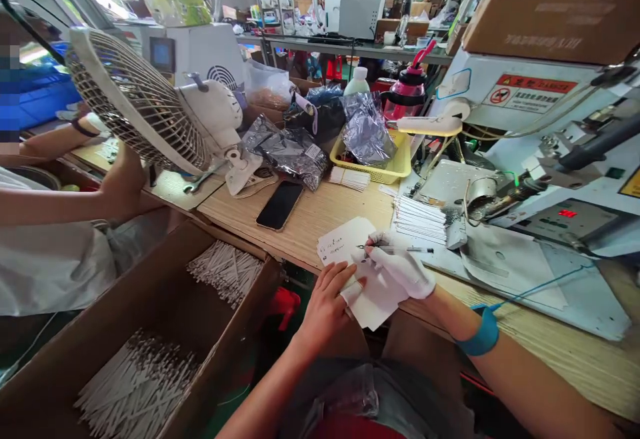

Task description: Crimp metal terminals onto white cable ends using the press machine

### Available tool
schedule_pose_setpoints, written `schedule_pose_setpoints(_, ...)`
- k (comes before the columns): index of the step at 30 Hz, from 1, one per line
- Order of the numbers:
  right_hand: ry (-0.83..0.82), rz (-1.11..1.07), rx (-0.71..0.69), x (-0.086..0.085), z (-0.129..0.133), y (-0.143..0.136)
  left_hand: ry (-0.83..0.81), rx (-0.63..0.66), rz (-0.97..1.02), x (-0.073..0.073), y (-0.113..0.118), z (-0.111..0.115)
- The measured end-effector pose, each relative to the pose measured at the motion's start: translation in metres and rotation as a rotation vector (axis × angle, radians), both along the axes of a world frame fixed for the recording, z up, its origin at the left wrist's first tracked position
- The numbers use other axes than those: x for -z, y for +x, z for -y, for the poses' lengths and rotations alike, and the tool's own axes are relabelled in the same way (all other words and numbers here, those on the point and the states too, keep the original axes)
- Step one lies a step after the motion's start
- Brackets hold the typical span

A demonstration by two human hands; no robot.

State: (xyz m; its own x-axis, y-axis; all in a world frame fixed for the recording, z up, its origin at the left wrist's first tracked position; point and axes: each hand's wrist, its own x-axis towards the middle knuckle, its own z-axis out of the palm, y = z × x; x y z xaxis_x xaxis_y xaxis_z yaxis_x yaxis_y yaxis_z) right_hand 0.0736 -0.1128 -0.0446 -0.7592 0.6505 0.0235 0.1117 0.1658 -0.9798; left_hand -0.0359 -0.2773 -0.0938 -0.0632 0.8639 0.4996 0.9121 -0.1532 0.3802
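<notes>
Handwriting covers the upper left of a white sheet of paper [373, 302] at the table's front edge. My right hand [397, 269], in a white glove with bare fingertips, is closed round a pen [417, 249] whose tip points left over the sheet. A blue wrist strap [483, 332] with a cord sits on the right wrist. Bare except for coverings on some fingers, my left hand [330, 292] lies with its fingers stretched out on the paper's left side. A bundle of thin white strips [420, 219] lies just beyond the right hand.
A black phone [280, 206], a yellow basket [395, 171] and a fan [145, 106] stand on the table. At right is a machine [550, 216] with a red display. A cardboard box [240, 319] at left holds many white strips. Another person's arm [65, 192] is at far left.
</notes>
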Motion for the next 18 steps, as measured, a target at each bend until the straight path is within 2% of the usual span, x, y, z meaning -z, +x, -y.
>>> schedule_pose_setpoints(4, -0.202, 0.014, 0.010, -0.003, -0.004, 0.001, 0.002, -0.013, 0.014, 0.001, 0.007, 0.002)
schedule_pose_setpoints(6, -0.237, 0.020, -0.009, -0.006, -0.007, -0.002, -0.005, -0.018, 0.008, 0.000, 0.009, 0.001)
schedule_pose_setpoints(10, -0.111, 0.085, -0.049, -0.016, -0.012, -0.016, -0.026, -0.024, -0.014, -0.003, 0.011, 0.000)
schedule_pose_setpoints(15, -0.136, 0.065, -0.027, -0.012, -0.010, -0.030, -0.028, -0.041, -0.005, -0.004, 0.011, 0.001)
schedule_pose_setpoints(18, 0.076, 0.060, -0.009, -0.004, -0.009, -0.030, -0.047, -0.033, 0.013, -0.003, 0.010, 0.001)
